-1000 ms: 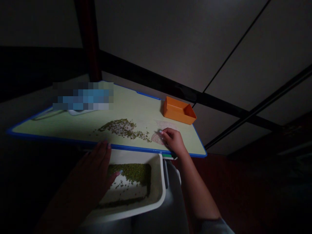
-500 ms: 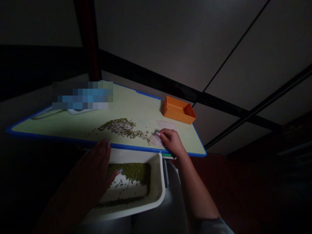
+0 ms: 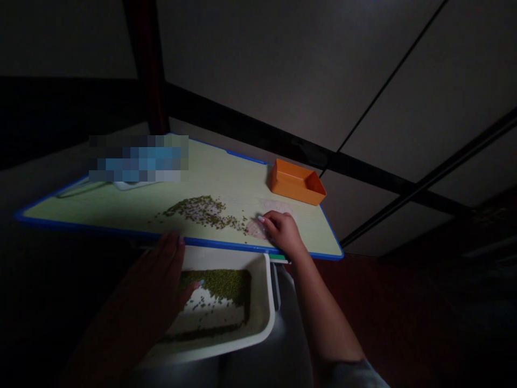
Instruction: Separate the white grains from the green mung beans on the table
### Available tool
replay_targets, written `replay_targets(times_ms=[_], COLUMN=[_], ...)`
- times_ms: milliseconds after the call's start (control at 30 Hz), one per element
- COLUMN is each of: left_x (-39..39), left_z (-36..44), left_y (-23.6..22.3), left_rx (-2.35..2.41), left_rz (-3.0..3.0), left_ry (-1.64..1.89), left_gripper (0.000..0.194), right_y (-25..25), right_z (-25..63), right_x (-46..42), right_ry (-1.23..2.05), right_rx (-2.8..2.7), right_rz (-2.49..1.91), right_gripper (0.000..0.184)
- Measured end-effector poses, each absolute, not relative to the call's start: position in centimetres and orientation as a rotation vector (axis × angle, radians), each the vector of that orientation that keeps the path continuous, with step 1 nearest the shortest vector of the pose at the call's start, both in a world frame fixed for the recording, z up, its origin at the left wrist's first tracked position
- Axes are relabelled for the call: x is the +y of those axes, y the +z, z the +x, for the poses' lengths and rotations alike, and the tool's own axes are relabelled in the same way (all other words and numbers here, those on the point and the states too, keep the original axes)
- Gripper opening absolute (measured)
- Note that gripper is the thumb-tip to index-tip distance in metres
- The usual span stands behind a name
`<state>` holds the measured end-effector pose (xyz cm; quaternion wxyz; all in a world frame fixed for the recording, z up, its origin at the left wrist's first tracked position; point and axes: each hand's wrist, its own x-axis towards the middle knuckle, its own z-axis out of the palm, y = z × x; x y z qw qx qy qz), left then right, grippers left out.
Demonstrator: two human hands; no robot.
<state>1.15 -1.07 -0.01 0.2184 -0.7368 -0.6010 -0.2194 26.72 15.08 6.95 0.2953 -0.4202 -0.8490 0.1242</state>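
Note:
My left hand (image 3: 159, 275) lies over the near left of a white plastic tub (image 3: 270, 307), fingers stretched toward the table's blue edge and thumb apart above the tub. Small green beans or grains (image 3: 226, 283) are heaped in the tub's far part. My right hand (image 3: 283, 230) rests on the pale table (image 3: 226, 178), thumb and fingertips pinched together; whatever they hold is too small to make out. Beneath and beside those fingertips is a pale pinkish patch (image 3: 255, 229), its nature unclear. Just left of it, loose green grains mixed with paler bits (image 3: 197, 210) are scattered.
An orange open box (image 3: 293, 188) stands at the table's far right. Another faint pinkish patch (image 3: 276, 206) shows beyond my right hand. A blurred-out bluish object (image 3: 141, 161) sits at the far left, with a cable (image 3: 76, 189) beside it. Cabinet-like panels (image 3: 258, 70) rise behind the table.
My right hand has shifted slightly left toward the scattered grains, its fingers still pinched. The near pinkish patch also lies a little farther left. My left hand has stayed in place.

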Motion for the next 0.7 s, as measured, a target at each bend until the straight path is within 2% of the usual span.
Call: replay_targets(times_ms=[233, 700], left_x=[-0.91, -1.07], left_z=[1.30, 1.20], left_y=[-0.17, 0.09], left_rx=[-1.645, -1.668], left_rz=[-2.014, -2.027], left_ry=[-0.640, -0.561], left_gripper=[0.081, 0.083], right_y=[7.22, 6.71], right_z=[26.19, 26.85], right_x=[15.17, 15.20], right_ry=[0.306, 0.618], right_rx=[-2.279, -2.258], right_rz=[-1.093, -0.934], right_gripper=[0.025, 0.027])
